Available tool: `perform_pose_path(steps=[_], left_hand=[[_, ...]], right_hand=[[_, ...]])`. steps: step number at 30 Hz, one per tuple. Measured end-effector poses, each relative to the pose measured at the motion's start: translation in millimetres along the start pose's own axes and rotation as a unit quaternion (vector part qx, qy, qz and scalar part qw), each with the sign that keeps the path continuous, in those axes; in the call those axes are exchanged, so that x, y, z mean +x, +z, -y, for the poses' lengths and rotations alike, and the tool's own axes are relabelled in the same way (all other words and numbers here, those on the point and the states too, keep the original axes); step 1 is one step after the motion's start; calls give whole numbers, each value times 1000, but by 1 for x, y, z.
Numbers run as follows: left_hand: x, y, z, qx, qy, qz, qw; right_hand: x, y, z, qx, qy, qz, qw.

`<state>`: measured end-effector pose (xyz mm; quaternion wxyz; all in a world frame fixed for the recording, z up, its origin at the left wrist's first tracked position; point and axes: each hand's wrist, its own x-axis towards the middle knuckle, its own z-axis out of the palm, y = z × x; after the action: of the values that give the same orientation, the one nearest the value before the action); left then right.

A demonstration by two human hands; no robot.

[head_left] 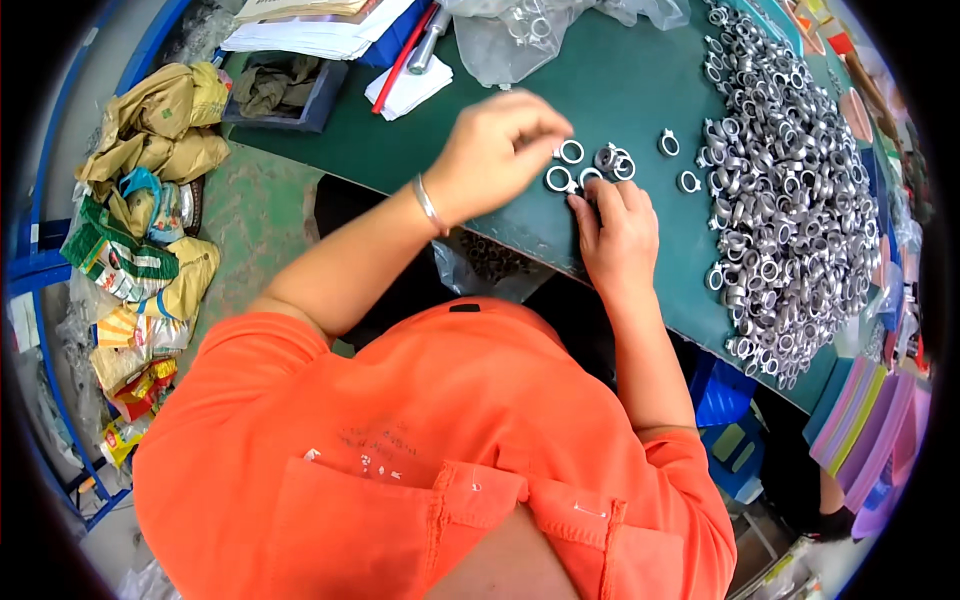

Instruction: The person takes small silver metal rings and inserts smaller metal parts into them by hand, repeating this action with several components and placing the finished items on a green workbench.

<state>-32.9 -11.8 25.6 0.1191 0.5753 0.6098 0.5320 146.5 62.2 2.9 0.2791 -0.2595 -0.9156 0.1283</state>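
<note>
Several small grey metal rings, each with a little lug on its side, lie on the green tabletop (480, 185) in front of me. My left hand (492, 150) has its fingers curled together, with the thumb tip beside one metal ring (570, 151); whatever is in the fingers is hidden. My right hand (622, 235) closes thumb and forefinger on another metal ring (590, 175), partly covered by the fingertips. Close to both hands lie a loose ring (559, 179) and a small overlapping group of rings (622, 165).
A large heap of metal rings (780, 200) covers the table's right side, with two stray rings beside it. Clear plastic bags (510, 50), a red pen (405, 60), papers and a grey bin (325, 95) with cloth stand at the back. Sacks (165, 130) fill the left.
</note>
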Motion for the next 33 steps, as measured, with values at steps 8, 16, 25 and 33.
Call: perform_pose_path(steps=[8, 16, 25, 33], left_hand=[[-42, 6, -18, -308, -340, 118, 881], [-48, 8, -21, -466, -360, 112, 800], [-52, 6, -26, -497, -371, 112, 777], [-66, 12, -25, -449, -305, 86, 836]], right_hand=[[-18, -13, 5, 184, 30, 14, 982], [-29, -10, 9, 356, 5, -41, 934], [-40, -11, 18, 541, 149, -52, 826], [-38, -12, 20, 470, 229, 16, 852]])
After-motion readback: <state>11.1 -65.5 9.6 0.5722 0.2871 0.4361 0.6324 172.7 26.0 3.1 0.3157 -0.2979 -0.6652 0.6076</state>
